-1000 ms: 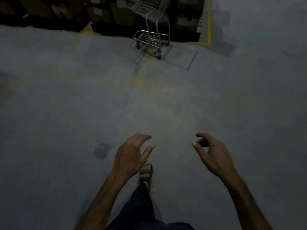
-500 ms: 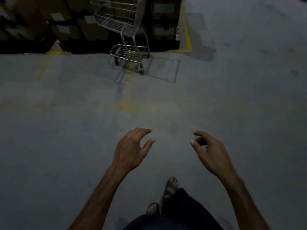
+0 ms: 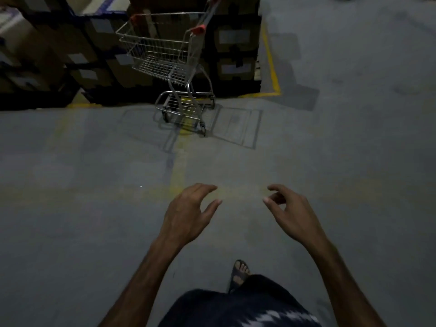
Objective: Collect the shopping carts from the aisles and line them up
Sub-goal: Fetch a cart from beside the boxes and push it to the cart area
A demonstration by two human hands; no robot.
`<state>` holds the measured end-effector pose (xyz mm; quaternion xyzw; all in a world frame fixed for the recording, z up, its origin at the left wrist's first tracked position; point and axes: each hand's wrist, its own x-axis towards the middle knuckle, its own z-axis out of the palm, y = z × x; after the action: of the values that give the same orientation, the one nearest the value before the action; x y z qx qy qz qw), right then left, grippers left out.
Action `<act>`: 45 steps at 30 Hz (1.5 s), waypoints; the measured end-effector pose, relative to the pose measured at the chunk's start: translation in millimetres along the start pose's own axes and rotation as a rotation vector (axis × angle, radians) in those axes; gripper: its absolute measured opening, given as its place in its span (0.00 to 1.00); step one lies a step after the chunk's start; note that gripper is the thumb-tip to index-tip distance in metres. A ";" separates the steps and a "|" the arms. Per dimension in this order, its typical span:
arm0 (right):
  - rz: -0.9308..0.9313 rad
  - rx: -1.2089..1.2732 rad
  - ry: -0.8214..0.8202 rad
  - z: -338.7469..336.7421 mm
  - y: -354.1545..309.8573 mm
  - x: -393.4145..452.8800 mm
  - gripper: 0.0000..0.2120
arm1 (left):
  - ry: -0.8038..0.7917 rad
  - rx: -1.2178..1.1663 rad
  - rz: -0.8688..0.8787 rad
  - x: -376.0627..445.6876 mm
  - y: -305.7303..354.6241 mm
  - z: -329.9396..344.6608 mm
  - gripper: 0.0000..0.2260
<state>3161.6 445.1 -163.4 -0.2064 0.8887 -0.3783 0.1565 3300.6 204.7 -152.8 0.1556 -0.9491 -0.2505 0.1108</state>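
**One cart in sight, nothing in hand**

Here's the cart (image 3: 169, 64), a wire one with red handle caps, parked at the far side of the floor (image 3: 82, 208), its nose tucked in against the stacked boxes (image 3: 70, 48). Its wheels sit right on the yellow line (image 3: 271, 60) that marks off the storage bay. It stands alone; no row of carts shows anywhere in this view, so whether any have been lined up cannot be told from here.

Both hands are out in front, well apart from the cart. The left hand (image 3: 188, 213) hangs loose, fingers softly curled, gripping nothing. The right hand (image 3: 290, 213) is the same, fingers gently bent, thumb near the forefinger, nothing between them. A sandalled foot (image 3: 239, 272) shows below, stepping forward.

By my reading this is the approach: the cart is yet to be reached, grasped by the handle, pulled clear and wheeled to a line.

In the way? The stretch of bare floor between hands and cart looks open. The trouble is at the cart itself: boxes crowd its left and front, and a dark stack (image 3: 233, 48) rises just to its right, so it will likely need drawing straight back before any turn.
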 end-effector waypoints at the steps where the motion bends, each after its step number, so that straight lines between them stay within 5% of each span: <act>1: -0.022 -0.012 -0.006 -5.1 -5.5 27.2 0.18 | 0.025 -0.007 -0.009 23.0 -2.7 -1.9 0.15; 13: -0.014 -0.061 -0.054 -22.4 -12.9 259.8 0.18 | -0.005 -0.104 -0.127 226.0 -65.8 46.4 0.15; 29: 0.082 0.000 0.164 -97.0 -45.0 581.5 0.18 | -0.082 -0.224 0.135 644.7 -67.5 67.2 0.16; 45: -0.071 -0.059 -0.120 -142.4 -36.7 943.3 0.19 | 0.077 -0.185 -0.116 920.1 -111.9 102.5 0.15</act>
<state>2292.2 50.8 -156.8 -0.2648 0.8805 -0.3444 0.1897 2444.9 -165.4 -175.3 0.2088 -0.9064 -0.3368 0.1465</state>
